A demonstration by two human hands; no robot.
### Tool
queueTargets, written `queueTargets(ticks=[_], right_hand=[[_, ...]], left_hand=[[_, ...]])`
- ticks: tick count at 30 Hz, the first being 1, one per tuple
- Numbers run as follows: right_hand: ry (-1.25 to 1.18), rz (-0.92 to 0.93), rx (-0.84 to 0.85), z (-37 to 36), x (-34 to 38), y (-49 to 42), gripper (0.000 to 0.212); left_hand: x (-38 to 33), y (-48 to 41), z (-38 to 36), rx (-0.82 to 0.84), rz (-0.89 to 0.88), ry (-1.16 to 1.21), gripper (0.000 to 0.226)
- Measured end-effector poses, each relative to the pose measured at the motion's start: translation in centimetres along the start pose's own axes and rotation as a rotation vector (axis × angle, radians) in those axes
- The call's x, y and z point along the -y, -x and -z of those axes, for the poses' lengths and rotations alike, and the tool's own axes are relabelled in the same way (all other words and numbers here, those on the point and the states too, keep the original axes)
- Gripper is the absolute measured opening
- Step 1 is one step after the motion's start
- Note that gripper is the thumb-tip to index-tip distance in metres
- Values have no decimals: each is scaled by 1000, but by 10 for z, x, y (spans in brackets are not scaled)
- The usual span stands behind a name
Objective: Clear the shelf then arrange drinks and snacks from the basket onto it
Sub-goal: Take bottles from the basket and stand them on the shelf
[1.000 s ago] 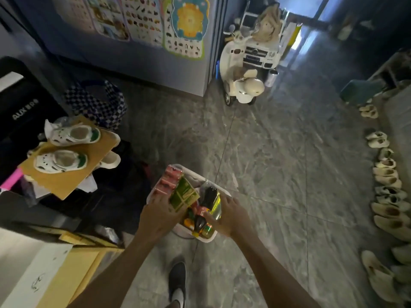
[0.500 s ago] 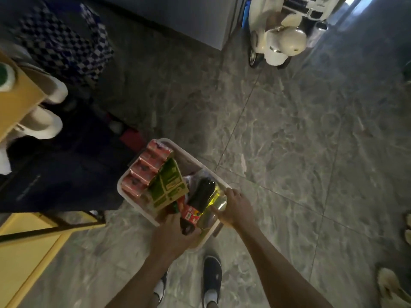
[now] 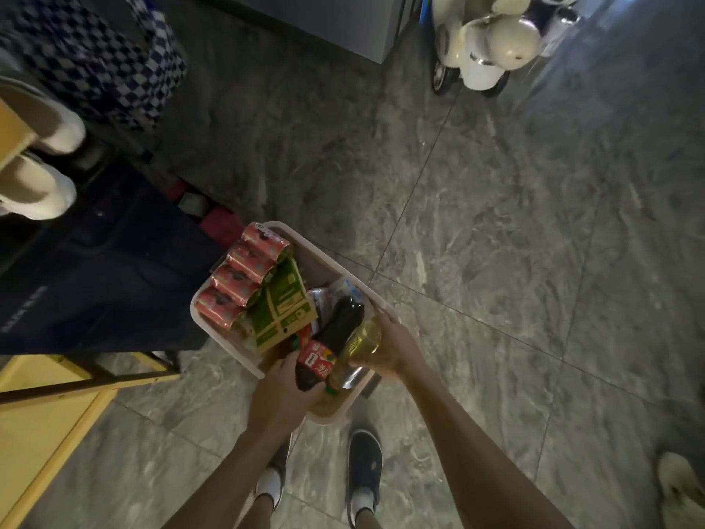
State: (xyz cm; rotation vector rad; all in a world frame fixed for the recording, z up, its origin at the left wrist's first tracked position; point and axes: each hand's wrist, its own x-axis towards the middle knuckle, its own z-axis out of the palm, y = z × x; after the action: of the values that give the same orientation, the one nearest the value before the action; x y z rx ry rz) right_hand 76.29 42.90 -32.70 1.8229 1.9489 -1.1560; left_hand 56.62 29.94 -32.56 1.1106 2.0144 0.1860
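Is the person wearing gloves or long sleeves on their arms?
No. The left hand and right hand are bare, with no gloves, rings or watch visible. Both forearms are uncovered as far as the picture shows, so no sleeves appear.

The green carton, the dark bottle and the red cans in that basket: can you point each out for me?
green carton (image 3: pixel 284 313), head view, on its printed top face
dark bottle (image 3: pixel 339 324), head view, on its dark body
red cans (image 3: pixel 244 278), head view, on the second can from the far end
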Motion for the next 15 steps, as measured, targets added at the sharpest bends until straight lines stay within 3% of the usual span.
queueTargets(ticks=[4, 8, 15], right_hand=[[19, 16, -14, 13, 11, 23, 84], [-27, 5, -53, 31, 13, 56, 90], [-148, -15, -212, 92, 52, 126, 66]], left_hand=[[-3, 12, 31, -21, -35, 33, 81], [-4, 32, 73, -59, -97, 35, 74], [-16, 81, 178, -122, -255, 45, 78]])
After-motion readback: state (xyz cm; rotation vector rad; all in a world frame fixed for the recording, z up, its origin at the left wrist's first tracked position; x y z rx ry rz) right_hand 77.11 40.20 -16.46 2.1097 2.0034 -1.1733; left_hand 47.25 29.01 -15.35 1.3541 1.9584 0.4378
